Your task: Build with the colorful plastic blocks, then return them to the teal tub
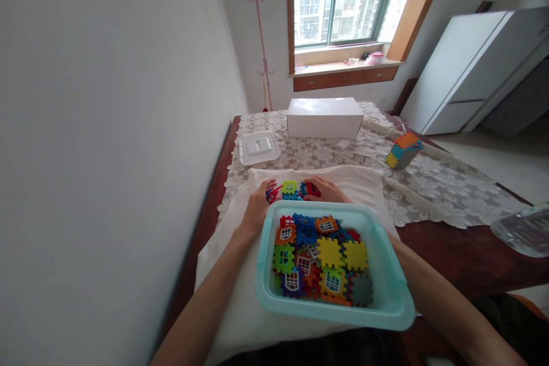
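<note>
Beyond the tub's far rim, my left hand (pixel 257 204) has its fingers closed around a red interlocking building tile (pixel 271 195). My right hand (pixel 327 190) is curled over a red window tile (pixel 314 189), with a blue piece beside its fingertips. Between the two hands lie a lime-green window tile (pixel 289 187) and blue tiles (pixel 293 197) on the white cloth. The near rim partly hides these pieces. Closer to me stands a light-blue plastic tub (pixel 334 315) holding several loose tiles in yellow, orange, green, blue and grey, some with white window inserts.
A white box (pixel 325 124) and a clear plastic lid (pixel 259 148) rest on the lace tablecloth. At the right are a joined block of coloured tiles (pixel 404 150) and a clear plastic container (pixel 525 231). A wall (pixel 128 97) runs along the left.
</note>
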The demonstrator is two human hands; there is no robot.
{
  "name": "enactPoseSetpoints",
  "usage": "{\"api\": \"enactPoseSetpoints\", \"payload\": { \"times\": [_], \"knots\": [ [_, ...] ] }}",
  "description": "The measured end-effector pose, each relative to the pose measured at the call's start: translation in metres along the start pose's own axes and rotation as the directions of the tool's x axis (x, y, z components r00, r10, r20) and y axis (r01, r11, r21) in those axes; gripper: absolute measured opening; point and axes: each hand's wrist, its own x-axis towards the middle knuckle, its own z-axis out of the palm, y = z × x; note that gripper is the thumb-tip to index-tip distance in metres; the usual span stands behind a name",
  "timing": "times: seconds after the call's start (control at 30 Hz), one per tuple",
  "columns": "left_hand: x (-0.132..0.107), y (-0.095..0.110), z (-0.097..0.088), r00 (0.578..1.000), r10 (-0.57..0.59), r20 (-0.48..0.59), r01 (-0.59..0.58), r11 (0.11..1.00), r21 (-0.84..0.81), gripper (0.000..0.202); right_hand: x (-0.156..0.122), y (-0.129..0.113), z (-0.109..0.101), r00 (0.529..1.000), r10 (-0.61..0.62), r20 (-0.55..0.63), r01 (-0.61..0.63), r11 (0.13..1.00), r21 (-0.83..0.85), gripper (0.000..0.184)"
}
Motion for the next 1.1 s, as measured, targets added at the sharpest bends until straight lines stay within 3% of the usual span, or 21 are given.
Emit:
{"api": "enactPoseSetpoints", "payload": {
  "times": [0.13,0.27,0.33,0.43,0.5,0.57,0.63,0.7,0.73,0.77,0.8,0.87,0.93,1.0,1.03,1.1],
  "knots": [
    [-0.002,0.002,-0.001,1.0,-0.003,0.018,0.003,1.0,0.026,0.05,0.001,0.008,0.001,0.993,0.031,-0.11,-0.02,0.995,0.101,0.044],
    [0.0,0.009,0.001,0.989,-0.055,-0.134,0.045,0.996,-0.077,0.032,0.004,0.011,-0.001,0.97,0.089,-0.227,-0.025,0.963,0.269,0.048],
    [0.004,0.012,0.001,0.965,-0.157,-0.21,0.099,0.96,-0.261,0.033,0.005,0.009,-0.008,0.953,0.169,-0.253,-0.009,0.847,0.532,0.048],
    [0.009,0.02,-0.005,0.938,-0.3,-0.175,0.151,0.807,-0.571,0.045,0.001,0.0,-0.028,0.956,0.249,-0.156,0.007,0.513,0.859,0.051],
    [0.007,0.031,-0.012,0.953,-0.278,-0.122,0.126,0.728,-0.674,0.046,-0.006,-0.01,-0.046,0.979,0.187,-0.083,-0.001,0.409,0.913,0.054],
    [0.0,0.046,-0.021,0.976,-0.198,-0.087,0.086,0.724,-0.685,0.041,-0.015,-0.024,-0.063,0.998,0.061,-0.03,0.005,0.372,0.928,0.057],
    [-0.011,0.066,-0.029,0.987,-0.157,-0.039,0.09,0.732,-0.675,0.039,-0.024,-0.04,-0.076,0.991,-0.116,0.063,-0.013,0.393,0.919,0.057],
    [-0.023,0.086,-0.037,0.995,-0.072,0.067,0.098,0.74,-0.665,0.038,-0.03,-0.053,-0.083,0.933,-0.277,0.231,-0.072,0.485,0.871,0.06],
    [-0.028,0.095,-0.041,0.989,0.017,0.144,0.081,0.759,-0.646,0.041,-0.032,-0.057,-0.084,0.894,-0.322,0.312,-0.1,0.535,0.839,0.063],
    [-0.032,0.104,-0.044,0.957,0.092,0.277,0.095,0.799,-0.594,0.047,-0.032,-0.059,-0.083,0.871,-0.336,0.359,-0.119,0.564,0.817,0.067],
    [-0.034,0.11,-0.048,0.918,0.146,0.369,0.081,0.842,-0.534,0.055,-0.032,-0.06,-0.081,0.869,-0.331,0.367,-0.125,0.573,0.81,0.069],
    [-0.034,0.116,-0.051,0.879,0.209,0.428,0.029,0.873,-0.486,0.062,-0.028,-0.056,-0.076,0.92,-0.278,0.275,-0.08,0.555,0.828,0.066],
    [-0.029,0.111,-0.047,0.901,0.236,0.363,-0.005,0.844,-0.536,0.067,-0.022,-0.047,-0.071,0.972,-0.176,0.155,-0.02,0.594,0.804,0.057],
    [-0.023,0.094,-0.035,0.959,0.194,0.205,-0.032,0.797,-0.603,0.062,-0.018,-0.036,-0.066,0.994,-0.05,0.093,-0.024,0.745,0.667,0.048],
    [-0.02,0.082,-0.027,0.986,0.128,0.11,-0.032,0.784,-0.62,0.056,-0.017,-0.03,-0.062,0.998,0.016,0.066,-0.05,0.826,0.561,0.045],
    [-0.015,0.056,-0.008,1.0,-0.011,0.025,0.024,0.763,-0.647,0.046,-0.016,-0.016,-0.052,0.996,0.088,0.031,-0.093,0.941,0.325,0.047]
  ]
}}
